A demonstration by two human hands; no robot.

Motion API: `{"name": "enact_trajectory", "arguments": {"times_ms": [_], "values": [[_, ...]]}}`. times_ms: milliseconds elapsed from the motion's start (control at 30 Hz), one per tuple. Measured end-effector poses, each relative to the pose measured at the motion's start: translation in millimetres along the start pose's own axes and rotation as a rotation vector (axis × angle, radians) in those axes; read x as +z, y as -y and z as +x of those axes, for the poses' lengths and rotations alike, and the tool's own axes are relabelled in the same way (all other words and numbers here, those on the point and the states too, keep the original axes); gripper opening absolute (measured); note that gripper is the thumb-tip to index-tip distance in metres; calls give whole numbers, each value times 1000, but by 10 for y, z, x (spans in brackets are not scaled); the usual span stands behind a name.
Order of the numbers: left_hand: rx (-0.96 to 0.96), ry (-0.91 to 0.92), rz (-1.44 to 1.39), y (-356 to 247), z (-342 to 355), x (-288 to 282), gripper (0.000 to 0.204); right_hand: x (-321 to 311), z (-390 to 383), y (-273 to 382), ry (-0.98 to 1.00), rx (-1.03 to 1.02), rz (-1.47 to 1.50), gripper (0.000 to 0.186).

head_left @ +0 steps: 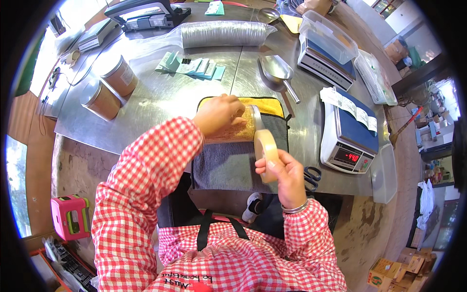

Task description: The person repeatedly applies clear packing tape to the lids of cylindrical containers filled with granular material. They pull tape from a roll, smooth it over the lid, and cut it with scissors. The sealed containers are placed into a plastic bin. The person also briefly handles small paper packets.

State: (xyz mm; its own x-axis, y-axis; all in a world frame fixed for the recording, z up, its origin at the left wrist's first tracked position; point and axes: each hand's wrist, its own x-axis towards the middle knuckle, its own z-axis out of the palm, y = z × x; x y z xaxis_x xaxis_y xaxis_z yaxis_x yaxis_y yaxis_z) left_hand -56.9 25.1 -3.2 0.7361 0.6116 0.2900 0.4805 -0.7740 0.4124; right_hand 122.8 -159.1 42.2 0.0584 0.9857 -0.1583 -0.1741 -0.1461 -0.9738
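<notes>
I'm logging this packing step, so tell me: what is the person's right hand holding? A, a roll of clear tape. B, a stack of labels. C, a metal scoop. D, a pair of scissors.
A: the right hand grips a roll of clear tape, its strip drawn up to the jar under the left hand; the scoop and scissors lie untouched on the table.

Single head-worn fisheye view, looking steeply down from above the person's chest onto the steel table [160,97]. Close range: hands and forearms enter from the lower edge. Edges bend toward the dark rim; floor visible at both sides.
</notes>
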Motion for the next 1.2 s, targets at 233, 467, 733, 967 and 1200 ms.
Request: {"name": "enact_trajectory", "arguments": {"times_ms": [233, 467, 733, 967, 1200], "values": [[-26, -70, 493, -340, -208, 158, 93, 39, 77, 226, 31, -1, 103, 33], [-103, 23, 377, -236, -111, 128, 94, 180, -7, -42, -49, 12, -7, 33], [-109, 68, 304, -137, 4, 85, 86, 70, -125, -543, -130, 98, 16, 28], [-120, 42, 299, -98, -3, 92, 87, -13, 98, 133, -75, -50, 122, 27], [-139, 44, 339, -208, -20, 93, 91, 72, 276, 470, -78, -99, 106, 30]]}}
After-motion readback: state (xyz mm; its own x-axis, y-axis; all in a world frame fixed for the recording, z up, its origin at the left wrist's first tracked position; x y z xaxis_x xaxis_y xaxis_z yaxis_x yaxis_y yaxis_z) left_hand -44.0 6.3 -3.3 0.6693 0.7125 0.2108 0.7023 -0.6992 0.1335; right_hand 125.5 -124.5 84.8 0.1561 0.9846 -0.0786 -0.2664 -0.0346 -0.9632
